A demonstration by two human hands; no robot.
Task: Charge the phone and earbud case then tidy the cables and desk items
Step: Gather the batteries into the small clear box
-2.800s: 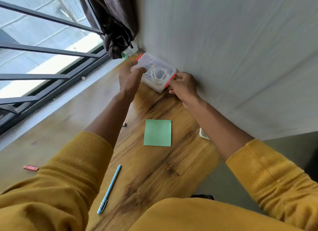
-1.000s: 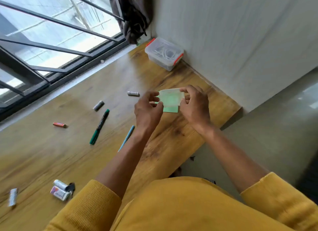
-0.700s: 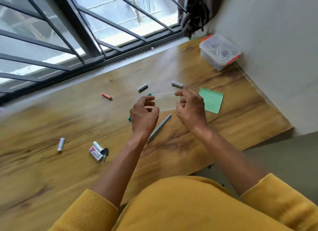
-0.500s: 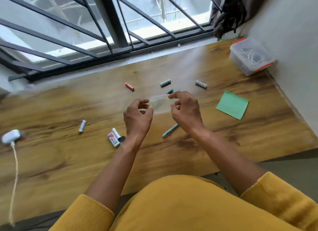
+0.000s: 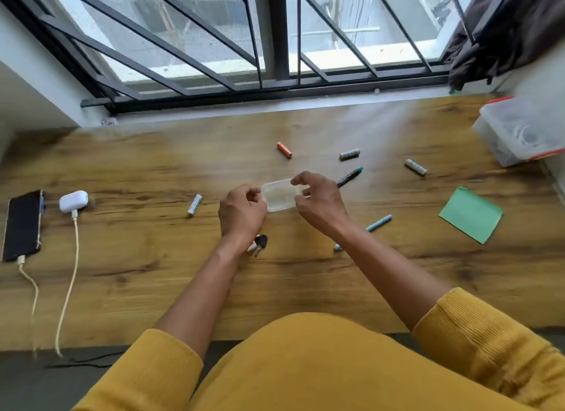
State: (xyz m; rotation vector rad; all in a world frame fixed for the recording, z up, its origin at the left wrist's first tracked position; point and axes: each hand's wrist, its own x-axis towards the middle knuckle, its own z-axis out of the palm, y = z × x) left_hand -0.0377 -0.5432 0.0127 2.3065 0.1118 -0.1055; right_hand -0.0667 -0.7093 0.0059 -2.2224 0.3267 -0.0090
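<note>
Both hands (image 5: 241,213) (image 5: 321,204) now grip clear lid (image 5: 279,195) over desk centre

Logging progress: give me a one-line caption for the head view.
Both hands, left and right, hold a clear box over the desk; phone and earbud case plugged in.

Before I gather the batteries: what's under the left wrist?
A dark key and something pale beside it peek out beneath the left hand. The wrist covers the rest, so I cannot tell whether it's a battery.

The storage box (image 5: 524,132) is cut off at the right edge, its contents blurred.
</note>
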